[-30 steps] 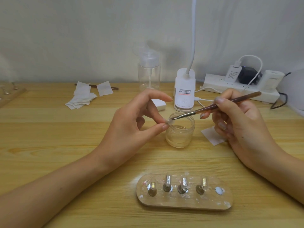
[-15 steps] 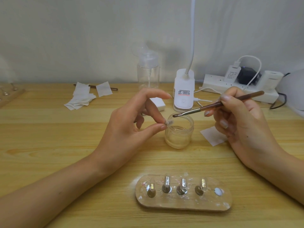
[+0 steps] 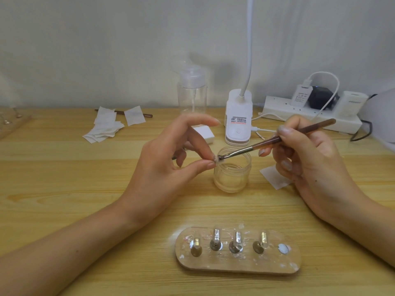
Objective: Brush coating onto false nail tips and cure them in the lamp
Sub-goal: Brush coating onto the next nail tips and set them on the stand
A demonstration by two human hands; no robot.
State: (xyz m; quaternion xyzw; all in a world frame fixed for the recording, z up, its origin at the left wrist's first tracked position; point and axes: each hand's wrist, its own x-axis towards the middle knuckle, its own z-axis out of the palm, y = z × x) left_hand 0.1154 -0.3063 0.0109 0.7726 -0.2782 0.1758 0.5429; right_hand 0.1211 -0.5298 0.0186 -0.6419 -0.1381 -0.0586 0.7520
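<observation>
My left hand [image 3: 168, 165] pinches a small clear nail tip [image 3: 218, 160] between thumb and middle finger, just over the left rim of a clear glass jar [image 3: 233, 178]. My right hand [image 3: 307, 159] holds a brown-handled brush [image 3: 277, 139] like a pen, and its bristles rest on the nail tip. Near the table's front edge lies a wooden holder [image 3: 238, 263] with several clear nail tips on metal studs. The white clip-on curing lamp [image 3: 238, 119] stands behind the jar, its neck rising out of view.
A clear pump bottle [image 3: 192, 92] stands at the back next to the lamp. White wipes [image 3: 104, 127] and a second brush lie at back left. A power strip [image 3: 310, 112] with plugs and cables sits at back right. One wipe [image 3: 273, 177] lies under my right hand.
The brush tip lifted off the nail tip half a second ago and has come back down onto it. My left hand has stayed in place over the jar.
</observation>
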